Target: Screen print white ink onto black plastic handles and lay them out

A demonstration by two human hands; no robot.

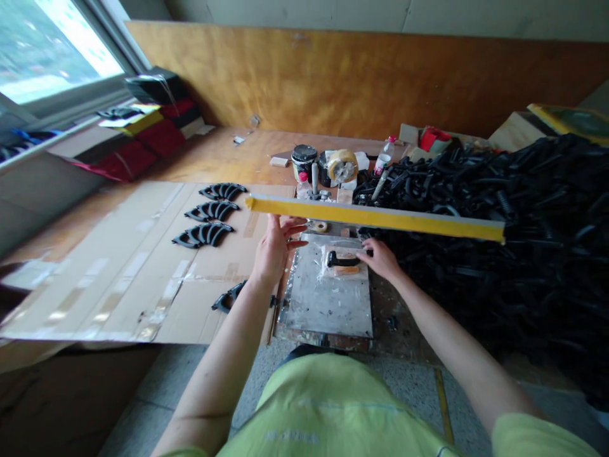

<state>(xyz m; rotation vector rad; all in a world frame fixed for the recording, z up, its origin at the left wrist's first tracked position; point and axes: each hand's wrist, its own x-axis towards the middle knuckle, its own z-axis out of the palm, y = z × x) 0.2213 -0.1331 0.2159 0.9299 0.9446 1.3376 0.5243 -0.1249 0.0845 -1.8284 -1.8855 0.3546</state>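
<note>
My left hand [276, 244] hovers with fingers spread at the left edge of a glue-stained metal plate [328, 304], just below a long yellow bar [375, 217]. My right hand [380, 257] rests on the plate's right side, fingertips touching a black plastic handle piece [341, 259] that lies on the plate above a small orange-brown strip [346, 271]. A small tape ring [320, 226] lies just beyond my left fingers.
A huge heap of black plastic parts [514, 228] fills the right. Three fanned rows of black parts [209, 216] lie on flattened cardboard [118, 273] at left, a loose one [228, 297] nearer. A tape roll [341, 166], a jar [303, 160] and small bottles stand behind the bar.
</note>
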